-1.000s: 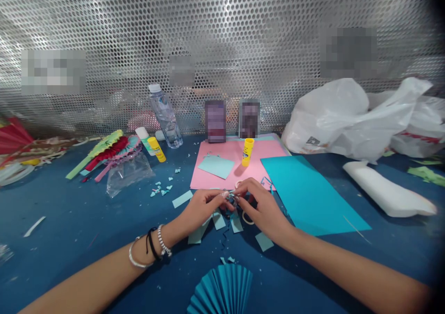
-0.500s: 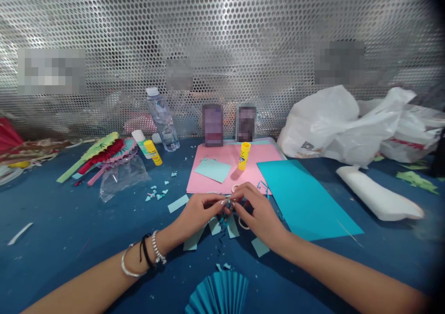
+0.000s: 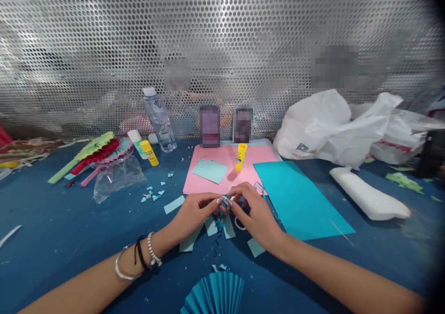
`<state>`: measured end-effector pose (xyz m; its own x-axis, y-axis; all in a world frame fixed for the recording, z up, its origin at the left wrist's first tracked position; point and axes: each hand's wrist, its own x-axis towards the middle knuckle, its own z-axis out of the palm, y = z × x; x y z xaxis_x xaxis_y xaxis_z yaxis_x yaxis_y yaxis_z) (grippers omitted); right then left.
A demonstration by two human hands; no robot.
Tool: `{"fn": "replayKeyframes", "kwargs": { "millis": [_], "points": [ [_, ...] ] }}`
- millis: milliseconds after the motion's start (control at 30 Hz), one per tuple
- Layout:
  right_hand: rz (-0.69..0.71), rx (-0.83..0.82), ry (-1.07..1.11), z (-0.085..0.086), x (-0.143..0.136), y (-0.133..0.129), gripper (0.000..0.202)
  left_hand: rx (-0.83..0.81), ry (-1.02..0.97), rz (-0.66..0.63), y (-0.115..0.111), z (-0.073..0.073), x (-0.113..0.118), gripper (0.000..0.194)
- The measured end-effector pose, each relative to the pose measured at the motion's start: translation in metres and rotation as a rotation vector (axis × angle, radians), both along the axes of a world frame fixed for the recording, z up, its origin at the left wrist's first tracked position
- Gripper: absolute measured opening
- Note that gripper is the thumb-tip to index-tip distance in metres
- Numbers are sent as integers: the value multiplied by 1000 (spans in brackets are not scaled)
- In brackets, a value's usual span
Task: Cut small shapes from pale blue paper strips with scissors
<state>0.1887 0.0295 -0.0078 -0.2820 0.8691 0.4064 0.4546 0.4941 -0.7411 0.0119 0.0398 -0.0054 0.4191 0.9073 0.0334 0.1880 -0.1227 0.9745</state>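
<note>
Small pale-blue paper piece (image 3: 225,199) sits up between both hands, over the middle of the worktop (image 3: 86,226). Left hand (image 3: 200,212) and right hand (image 3: 255,214) both pinch it at the fingertips, thumbs and fingers close together. Looks mid-work: piece in hand, not set down. Cut pale-blue pieces (image 3: 229,228) lie loose under and beside the hands, so probably more to handle. Blue fan (image 3: 215,293) nearest the person is already pleated. Pale-blue sheet (image 3: 209,170) and yellow glue stick (image 3: 240,157) wait on the pink sheet (image 3: 262,154); big blue sheet (image 3: 302,202) lies flat to the right, unpleated. Hard to read: shape of the pinched piece, mostly behind fingers. Pale loop (image 3: 239,223) by the right hand, maybe a scissors handle, partly covered. Fan cut off at bottom edge. Two upright panels at the back, pixelated.
</note>
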Motion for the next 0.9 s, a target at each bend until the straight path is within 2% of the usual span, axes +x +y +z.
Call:
{"fn": "replayKeyframes", "kwargs": {
  "millis": [267,433,667,900],
  "points": [
    [1,11,-5,-3,1,2,9,9,36,-63,0,-1,-1,30],
    [25,42,-14,-2,1,0,12,31,69,-21,1,-2,-2,42],
    [20,60,-35,-2,1,0,15,39,53,-76,2,-1,-1,30],
    [17,54,-39,-2,1,-1,12,44,49,-78,2,-1,-1,29]
  ]
}}
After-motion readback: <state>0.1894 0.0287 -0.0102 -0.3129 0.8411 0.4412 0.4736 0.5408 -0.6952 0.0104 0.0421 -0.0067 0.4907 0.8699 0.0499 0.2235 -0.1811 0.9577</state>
